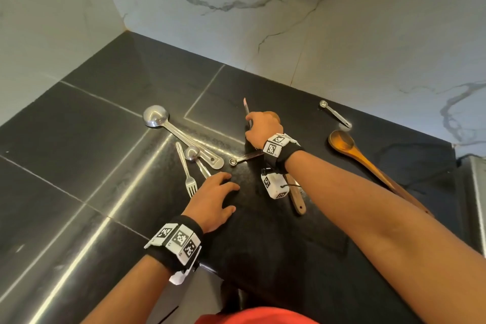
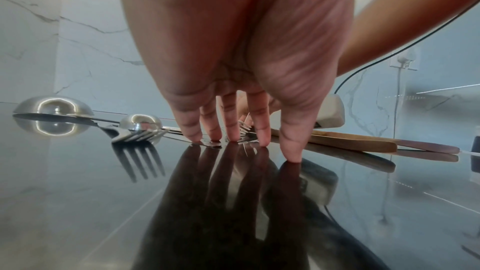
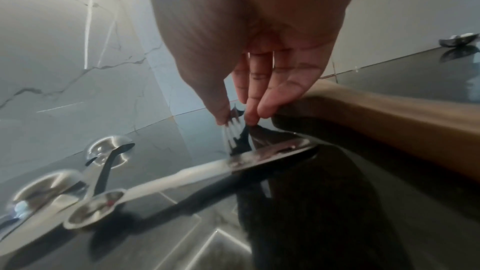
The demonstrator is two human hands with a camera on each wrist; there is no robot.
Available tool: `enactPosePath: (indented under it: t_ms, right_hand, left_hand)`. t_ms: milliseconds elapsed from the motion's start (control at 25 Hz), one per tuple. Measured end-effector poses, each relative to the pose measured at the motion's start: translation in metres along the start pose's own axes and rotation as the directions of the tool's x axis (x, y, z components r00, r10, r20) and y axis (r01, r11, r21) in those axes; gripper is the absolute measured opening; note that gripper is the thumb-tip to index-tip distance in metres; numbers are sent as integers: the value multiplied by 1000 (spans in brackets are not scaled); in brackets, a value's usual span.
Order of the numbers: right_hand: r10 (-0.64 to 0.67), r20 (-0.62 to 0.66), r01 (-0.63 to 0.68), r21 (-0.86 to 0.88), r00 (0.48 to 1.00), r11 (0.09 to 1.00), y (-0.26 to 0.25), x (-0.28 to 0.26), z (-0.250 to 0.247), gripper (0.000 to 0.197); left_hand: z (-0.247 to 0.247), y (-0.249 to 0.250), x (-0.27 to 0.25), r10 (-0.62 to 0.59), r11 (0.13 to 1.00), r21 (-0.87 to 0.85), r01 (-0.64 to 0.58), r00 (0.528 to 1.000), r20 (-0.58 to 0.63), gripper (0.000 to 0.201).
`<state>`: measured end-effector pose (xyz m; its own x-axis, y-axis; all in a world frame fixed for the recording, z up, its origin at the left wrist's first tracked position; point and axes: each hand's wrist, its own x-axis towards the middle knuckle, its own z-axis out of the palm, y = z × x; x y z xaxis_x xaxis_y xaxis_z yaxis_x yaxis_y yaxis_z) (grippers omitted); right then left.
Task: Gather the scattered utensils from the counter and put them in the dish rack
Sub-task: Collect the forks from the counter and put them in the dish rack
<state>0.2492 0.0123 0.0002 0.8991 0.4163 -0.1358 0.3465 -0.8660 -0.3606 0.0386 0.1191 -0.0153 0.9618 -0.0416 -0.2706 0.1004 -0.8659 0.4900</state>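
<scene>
Right hand (image 1: 263, 127) pinches a fork (image 3: 235, 130) by its tines, handle tilted up off the counter (image 1: 79, 139). Left hand (image 1: 213, 197) flat, fingers spread, holding nothing. Risks: thin pinch slips; sleeve-level forearm knocks wooden spoon (image 1: 352, 150). Rack not visible.

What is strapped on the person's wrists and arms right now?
Both forearms are bare, with no sleeves. Each wrist wears a black band carrying white blocks printed with black-and-white square markers. A small white camera box with markers hangs under the right wrist, and a thin black cable runs along it.
</scene>
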Motion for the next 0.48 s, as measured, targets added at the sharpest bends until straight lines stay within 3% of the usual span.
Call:
enactPosePath:
  t_ms: [80,160,280,360,480]
  right_hand:
    - [-48,-21,50,92,999,995,4,-8,-3,44]
    - [-76,-46,84,210,996,974,13,-19,-17,39]
    - [-155,-82,173,319,985,932,25,-49,-46,19]
    - [-225,-76,236,414,971,879,23,-74,-64,9]
    - [-264,37,178,648,964,741,8,-107,-70,7]
  left_hand:
    - [-3,2,-1,15,1000,4,-15,1000,-18,56]
    - [-8,8,0,29,998,-55,-36,992,-124,57]
    - [-21,19,7,-1,988,-143,-54,934,-358,65]
    - [-28,30,12,22,988,-130,-88,896,-444,71]
    - [-26,50,6,35,978,-161,-135,858,-512,50]
